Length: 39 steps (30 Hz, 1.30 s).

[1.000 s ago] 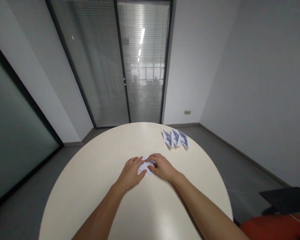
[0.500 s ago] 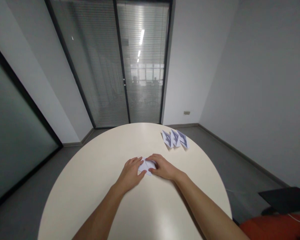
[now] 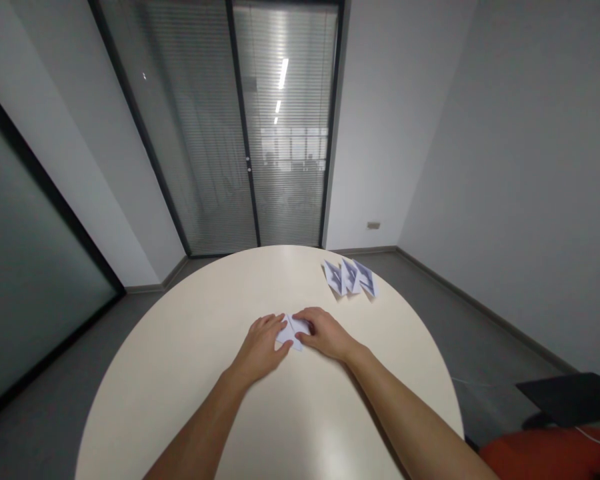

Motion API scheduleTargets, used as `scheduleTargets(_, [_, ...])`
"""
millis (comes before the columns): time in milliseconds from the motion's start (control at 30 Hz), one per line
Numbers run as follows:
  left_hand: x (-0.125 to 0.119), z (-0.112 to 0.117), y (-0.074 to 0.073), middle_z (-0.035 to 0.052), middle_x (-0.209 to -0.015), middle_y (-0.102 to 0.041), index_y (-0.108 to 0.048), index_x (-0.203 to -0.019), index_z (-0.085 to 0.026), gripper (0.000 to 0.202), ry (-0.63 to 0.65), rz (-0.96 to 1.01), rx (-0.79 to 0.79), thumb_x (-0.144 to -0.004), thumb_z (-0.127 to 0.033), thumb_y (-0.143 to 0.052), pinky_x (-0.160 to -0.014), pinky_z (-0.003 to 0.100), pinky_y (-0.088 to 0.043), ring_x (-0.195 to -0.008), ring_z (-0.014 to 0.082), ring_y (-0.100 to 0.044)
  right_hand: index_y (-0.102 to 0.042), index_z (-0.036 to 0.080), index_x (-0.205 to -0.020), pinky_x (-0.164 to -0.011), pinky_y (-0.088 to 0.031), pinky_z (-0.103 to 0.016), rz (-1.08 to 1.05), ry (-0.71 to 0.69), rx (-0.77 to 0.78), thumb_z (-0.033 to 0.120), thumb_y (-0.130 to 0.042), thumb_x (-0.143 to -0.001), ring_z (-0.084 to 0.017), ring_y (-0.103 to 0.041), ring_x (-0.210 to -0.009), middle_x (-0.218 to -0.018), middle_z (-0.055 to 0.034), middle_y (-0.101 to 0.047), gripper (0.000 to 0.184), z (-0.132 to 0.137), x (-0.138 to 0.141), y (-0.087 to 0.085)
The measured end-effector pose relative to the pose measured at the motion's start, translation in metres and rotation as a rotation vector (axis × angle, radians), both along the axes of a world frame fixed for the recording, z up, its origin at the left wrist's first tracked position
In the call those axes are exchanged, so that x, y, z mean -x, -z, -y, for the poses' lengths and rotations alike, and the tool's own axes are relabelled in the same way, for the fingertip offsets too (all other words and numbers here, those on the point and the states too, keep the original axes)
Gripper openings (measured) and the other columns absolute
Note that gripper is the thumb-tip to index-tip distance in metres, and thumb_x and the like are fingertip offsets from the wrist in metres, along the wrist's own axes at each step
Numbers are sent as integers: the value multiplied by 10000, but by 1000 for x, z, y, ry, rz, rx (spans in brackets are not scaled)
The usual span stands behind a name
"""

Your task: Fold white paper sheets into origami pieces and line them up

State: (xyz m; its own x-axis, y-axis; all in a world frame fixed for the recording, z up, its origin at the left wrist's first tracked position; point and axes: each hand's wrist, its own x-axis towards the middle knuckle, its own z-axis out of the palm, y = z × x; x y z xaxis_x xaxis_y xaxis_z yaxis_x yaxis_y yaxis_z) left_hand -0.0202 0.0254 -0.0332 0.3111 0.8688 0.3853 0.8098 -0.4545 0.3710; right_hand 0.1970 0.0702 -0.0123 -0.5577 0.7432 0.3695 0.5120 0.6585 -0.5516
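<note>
A small folded white paper (image 3: 286, 333) lies flat on the round table between my two hands. My left hand (image 3: 264, 343) holds its left side down, with the fingers over the far edge and the thumb at the near edge. On the right side, my right hand (image 3: 323, 333) has its fingers curled over the paper and its thumb at the near edge, gripping it. Fingers of both hands hide parts of the paper's edges. A crease or flap line runs across its middle.
Three folded papers with grey-blue faces (image 3: 351, 277) overlap in a row near the far right edge of the cream table (image 3: 180, 347). Beyond the right edge are a black flat object (image 3: 570, 399) and a red seat (image 3: 540, 457). A glass door with blinds (image 3: 285, 200) stands behind.
My right hand's fingertips and thumb have shifted very slightly left over the paper. My left hand and the three folded papers stay in place.
</note>
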Motion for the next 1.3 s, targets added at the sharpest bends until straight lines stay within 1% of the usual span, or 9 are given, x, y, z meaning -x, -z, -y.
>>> scheduleTargets(133, [0,0,-1,113,-1417,-622,-680,-1268,-180,399,-1,-30,12,-912,-360,-652,-1147,504,-395,-1318,317,-541,-720,207,-1196,-984,-483,-404,7,31,10,213,-705,-824,-257,-655,-1086,-1161,-97,-744,373,-1,2,2])
scheduleTargets(333, [-3,1,-5,124,-1408,-627,-677,-1270,-159,403,-15,-60,16,-909,-336,-660,-1150,494,-400,-1316,309,-549,-727,186,-1192,-992,-474,-391,43,105,26,239,-688,-855,-257,-653,-1088,-1161,-103,-746,343,-2,3,4])
scheduleTargets(567, [-2,2,-6,128,-1419,-618,-673,-1282,-148,415,-13,-74,19,-920,-349,-645,-1150,505,-399,-1318,314,-546,-694,179,-1233,-963,-478,-387,41,13,35,245,-741,-801,-263,-648,-1051,-1153,-113,-731,440,1,-2,-2])
scheduleTargets(800, [1,0,2,115,-1419,-621,-675,-1275,-183,396,-4,-51,5,-919,-353,-642,-1153,502,-388,-1313,304,-554,-639,200,-1320,-947,-477,-419,43,-163,66,356,-774,-809,-269,-622,-1019,-1138,-115,-699,551,-2,-12,-1])
scheduleTargets(967, [3,-1,5,117,-1392,-637,-624,-1338,-185,458,6,-11,-22,-906,-334,-653,-1143,509,-394,-1297,309,-559,-625,195,-1341,-985,-474,-454,11,-163,65,318,-796,-777,-306,-599,-1127,-1248,-143,-661,602,0,-13,-3])
scheduleTargets(1100, [3,-3,5,142,-1337,-659,-558,-1401,-167,578,-21,81,-36,-857,-298,-699,-1083,506,-451,-1231,315,-598,-562,223,-1411,-874,-536,-381,-59,-160,135,251,-798,-757,-272,-623,-1079,-1358,-144,-588,696,5,-10,-7])
scheduleTargets(1167, [2,-4,4,141,-1279,-685,-547,-1410,-166,593,-49,138,-38,-846,-267,-701,-1033,485,-488,-1168,301,-633,-535,232,-1435,-862,-545,-368,-102,-140,143,216,-796,-757,-260,-629,-1069,-1366,-140,-574,727,6,-7,-8])
scheduleTargets(1233, [2,-5,2,115,-1188,-722,-570,-1385,-182,533,-72,194,-43,-864,-239,-673,-982,452,-516,-1086,273,-667,-556,238,-1412,-932,-528,-384,-150,-121,100,192,-774,-787,-259,-617,-1121,-1342,-126,-587,664,7,-3,-8])
scheduleTargets(1300, [1,-5,-2,82,-1082,-749,-619,-1321,-197,421,-87,242,-53,-901,-232,-632,-935,418,-531,-998,244,-688,-601,247,-1355,-987,-499,-390,-187,-121,37,190,-712,-861,-242,-613,-1145,-1277,-104,-623,510,7,0,-8])
